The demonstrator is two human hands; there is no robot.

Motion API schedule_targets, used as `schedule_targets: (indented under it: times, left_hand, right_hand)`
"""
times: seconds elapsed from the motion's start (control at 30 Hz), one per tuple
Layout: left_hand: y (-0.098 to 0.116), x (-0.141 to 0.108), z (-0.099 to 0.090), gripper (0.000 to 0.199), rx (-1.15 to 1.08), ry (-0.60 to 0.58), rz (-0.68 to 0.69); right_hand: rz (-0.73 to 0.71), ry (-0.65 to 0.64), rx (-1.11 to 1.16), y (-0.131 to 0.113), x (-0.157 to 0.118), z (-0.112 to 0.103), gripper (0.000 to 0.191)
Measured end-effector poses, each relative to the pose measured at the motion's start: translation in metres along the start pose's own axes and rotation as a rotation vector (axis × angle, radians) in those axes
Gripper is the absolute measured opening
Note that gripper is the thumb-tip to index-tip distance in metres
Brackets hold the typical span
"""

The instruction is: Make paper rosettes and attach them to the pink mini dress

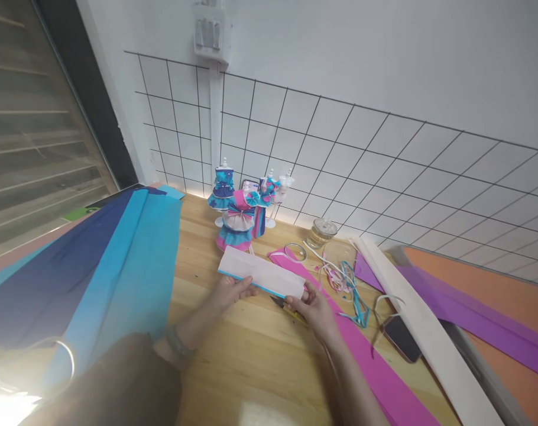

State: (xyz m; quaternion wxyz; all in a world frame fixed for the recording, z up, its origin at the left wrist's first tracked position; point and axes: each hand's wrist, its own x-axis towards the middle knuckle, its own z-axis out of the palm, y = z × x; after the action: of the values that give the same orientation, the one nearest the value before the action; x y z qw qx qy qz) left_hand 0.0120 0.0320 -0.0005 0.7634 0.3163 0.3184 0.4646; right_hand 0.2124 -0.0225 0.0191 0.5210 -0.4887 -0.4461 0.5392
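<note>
A pale pink strip of crepe-like paper point(260, 271) with a thin blue lower edge is stretched between my two hands, above the wooden table. My left hand point(235, 290) pinches its lower edge left of the middle, thumb on top. At the right end, my right hand point(311, 305) grips the strip between thumb and fingers. Under the right hand lies a yellow-handled cutting tool point(295, 316) with a dark blade, partly hidden. Just beyond the strip stand small doll-sized dress forms in ruffled blue, pink and white dresses point(237, 222).
Blue and navy sheets point(136, 254) cover the table's left side. To the right lie a magenta strip point(366, 355), a roll of clear tape point(295, 252), tangled scraps point(351, 290), a dark phone-like object point(401, 338) and a long cream strip point(428, 331). A glass cup point(321, 234) stands near the wire grid.
</note>
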Motion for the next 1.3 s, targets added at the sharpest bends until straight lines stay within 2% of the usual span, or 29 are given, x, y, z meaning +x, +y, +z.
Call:
schedule_targets:
  times: [0.23,0.4,0.53,0.63,0.73,0.83,1.0,1.17,1.3]
  left_hand:
    - [0.004,-0.006,0.001,0.026,-0.031,0.000,-0.018]
    - [0.007,-0.009,0.003,0.033,-0.012,-0.010,-0.028]
    - [0.006,-0.010,0.003,0.033,0.023,-0.066,-0.048]
    - [0.004,-0.010,0.004,0.034,0.010,-0.099,-0.038]
    - [0.003,-0.011,0.005,0.034,-0.014,-0.095,-0.019]
    - [0.002,-0.011,0.007,0.035,-0.016,-0.090,-0.016]
    - [0.000,-0.011,0.009,0.039,-0.003,-0.078,-0.033]
    - [0.002,-0.012,0.008,0.039,0.030,-0.123,-0.044]
    - [0.006,-0.012,0.005,0.036,-0.040,-0.200,-0.050]
  right_hand:
    - [-0.019,0.113,0.056,-0.003,0.001,-0.008,0.062]
    - [-0.110,0.264,0.019,-0.011,0.000,-0.019,0.060]
    - [-0.150,0.337,0.100,-0.018,-0.001,-0.025,0.058]
    - [-0.106,0.316,0.276,-0.017,0.001,-0.022,0.058]
    - [-0.016,0.233,0.443,-0.009,0.003,-0.012,0.044]
    - [0.056,0.175,0.497,0.001,0.006,0.001,0.032]
    - [0.069,0.206,0.429,0.008,0.008,0.010,0.035]
    - [0.031,0.261,0.342,0.001,0.008,0.003,0.043]
    - [0.023,0.181,0.224,-0.009,0.005,-0.007,0.040]
